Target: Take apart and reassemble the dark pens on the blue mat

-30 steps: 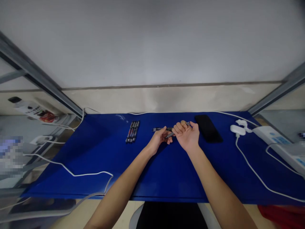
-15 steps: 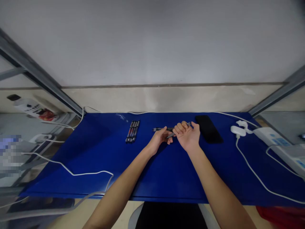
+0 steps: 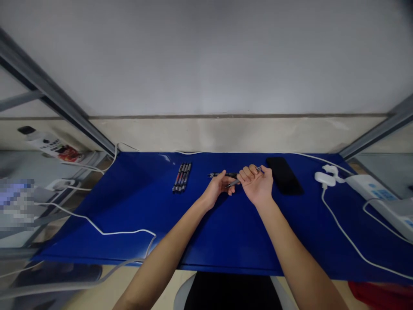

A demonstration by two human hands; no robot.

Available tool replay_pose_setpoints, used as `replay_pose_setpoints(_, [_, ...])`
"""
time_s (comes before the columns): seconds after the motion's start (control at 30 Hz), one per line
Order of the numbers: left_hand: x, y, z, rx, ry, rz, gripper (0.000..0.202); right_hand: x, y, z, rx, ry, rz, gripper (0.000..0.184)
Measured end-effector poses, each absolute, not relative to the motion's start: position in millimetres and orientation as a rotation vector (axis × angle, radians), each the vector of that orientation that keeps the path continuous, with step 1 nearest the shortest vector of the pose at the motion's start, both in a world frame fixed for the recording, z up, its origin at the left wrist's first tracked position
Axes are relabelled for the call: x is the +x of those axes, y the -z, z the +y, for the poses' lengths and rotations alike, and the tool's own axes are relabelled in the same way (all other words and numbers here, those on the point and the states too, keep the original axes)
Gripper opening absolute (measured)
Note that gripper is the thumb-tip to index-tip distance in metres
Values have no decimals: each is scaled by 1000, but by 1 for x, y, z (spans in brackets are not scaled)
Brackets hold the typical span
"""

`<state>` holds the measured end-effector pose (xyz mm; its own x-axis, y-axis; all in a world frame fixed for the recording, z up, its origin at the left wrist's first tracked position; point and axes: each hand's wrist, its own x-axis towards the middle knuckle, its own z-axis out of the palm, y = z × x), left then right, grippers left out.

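A grey pen (image 3: 234, 183) slants between my two hands, over the blue tabletop. My right hand (image 3: 257, 185) is closed around its upper part, palm turned toward me, with the pen's far end showing by the thumb. The fingers of my left hand (image 3: 215, 190) curl around the lower left end, though how firmly they press is partly hidden. Just behind my left thumb lie some dark pens (image 3: 213, 175), largely covered by the hands. Off to the left, several dark pens (image 3: 182, 177) rest side by side in a neat row, one with a red marking.
A black phone (image 3: 284, 175) lies right of my right hand. Farther right are a white charger (image 3: 325, 178) with its cable and a white power strip (image 3: 376, 189). White cables (image 3: 129, 233) cross the left side of the blue table (image 3: 129, 193). A bottle (image 3: 53, 145) stands beyond the left frame post.
The whole view has shifted slightly, so the scene sits a little farther right. Both hands keep the same hold on the pen, with hardly any visible movement.
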<state>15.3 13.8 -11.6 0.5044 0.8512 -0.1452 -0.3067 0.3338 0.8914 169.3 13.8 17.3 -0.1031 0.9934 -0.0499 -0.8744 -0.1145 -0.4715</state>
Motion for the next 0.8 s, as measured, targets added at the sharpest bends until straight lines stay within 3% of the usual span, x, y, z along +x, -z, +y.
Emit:
replay_pose_setpoints(0.2, [15, 10, 13, 984, -836, 698, 62, 170, -18, 14, -457, -1644, -381, 45])
replay_pose_setpoints(0.33, [19, 8, 9, 1113, -893, 811, 42, 169, -15, 17, -508, -1591, -464, 45])
replay_pose_setpoints(0.47, [19, 4, 9, 1147, -1134, 938, 31, 163, -11, 20, -669, -1340, -627, 38])
replay_pose_setpoints(0.6, [2, -2, 19, 996, -1402, 894, 30, 156, -7, 18, -903, -1121, -888, 43])
replay_pose_setpoints(0.8, [-24, -6, 40, 726, -1640, 778, 30, 144, -3, 8, -1074, -1231, -1462, 37])
